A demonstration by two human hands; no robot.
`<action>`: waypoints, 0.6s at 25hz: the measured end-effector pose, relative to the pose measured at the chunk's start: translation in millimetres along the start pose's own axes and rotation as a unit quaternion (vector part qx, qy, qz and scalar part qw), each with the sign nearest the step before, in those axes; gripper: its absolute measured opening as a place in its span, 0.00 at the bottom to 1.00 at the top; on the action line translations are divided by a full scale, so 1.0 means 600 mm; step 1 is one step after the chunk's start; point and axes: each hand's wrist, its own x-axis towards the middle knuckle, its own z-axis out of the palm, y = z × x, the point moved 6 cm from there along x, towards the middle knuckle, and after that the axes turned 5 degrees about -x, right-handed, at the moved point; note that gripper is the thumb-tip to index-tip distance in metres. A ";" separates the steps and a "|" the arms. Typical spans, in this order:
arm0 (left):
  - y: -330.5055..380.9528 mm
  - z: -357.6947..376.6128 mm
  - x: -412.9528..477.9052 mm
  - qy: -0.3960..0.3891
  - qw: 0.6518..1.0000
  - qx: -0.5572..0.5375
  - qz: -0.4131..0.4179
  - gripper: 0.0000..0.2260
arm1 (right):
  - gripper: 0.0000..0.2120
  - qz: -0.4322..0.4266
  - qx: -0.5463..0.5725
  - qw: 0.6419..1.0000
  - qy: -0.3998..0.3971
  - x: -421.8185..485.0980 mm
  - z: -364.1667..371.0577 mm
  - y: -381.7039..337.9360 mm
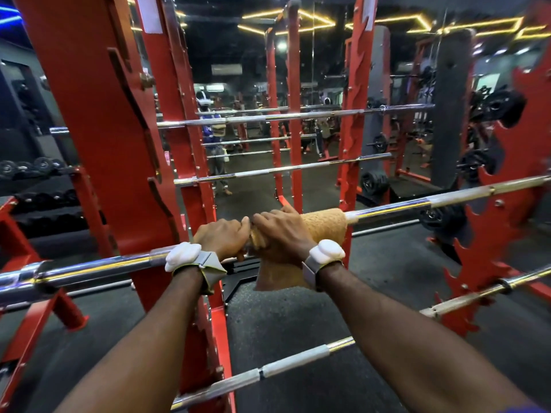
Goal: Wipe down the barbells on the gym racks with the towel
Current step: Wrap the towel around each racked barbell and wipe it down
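At mid-bar, the right hand (280, 234) is closed round the towel (326, 223), which wraps the bar (402, 207) with a loose flap hanging below. The left hand (222, 237) curls round the bar just left of it, the two hands touching. Soft cloth should slide easily on smooth chrome (probably dragging on knurled stretches), so squeeze through the towel. Stiff and likely heavy, the bar rests across the red rack (101, 138); another bar (298, 356) lies nearer, others (268, 117) farther.

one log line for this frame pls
phase: wipe | left hand: grips barbell beside towel | right hand: grips towel wrapped round barbell | towel: loose end hangs below barbell
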 end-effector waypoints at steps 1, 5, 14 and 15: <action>0.000 0.002 0.003 -0.001 1.000 0.012 0.010 0.25 | 0.15 0.003 0.001 1.000 0.000 -0.008 -0.005 0.015; -0.008 0.013 0.016 -0.039 0.999 -0.014 0.021 0.19 | 0.20 0.052 0.012 0.997 -0.055 -0.050 -0.012 0.088; 0.044 -0.007 0.009 0.119 0.990 -0.059 0.049 0.23 | 0.24 0.091 -0.028 0.992 -0.078 -0.079 -0.017 0.148; 0.083 -0.003 0.015 0.110 0.989 -0.069 0.073 0.22 | 0.23 0.083 -0.024 0.994 -0.060 -0.083 -0.020 0.154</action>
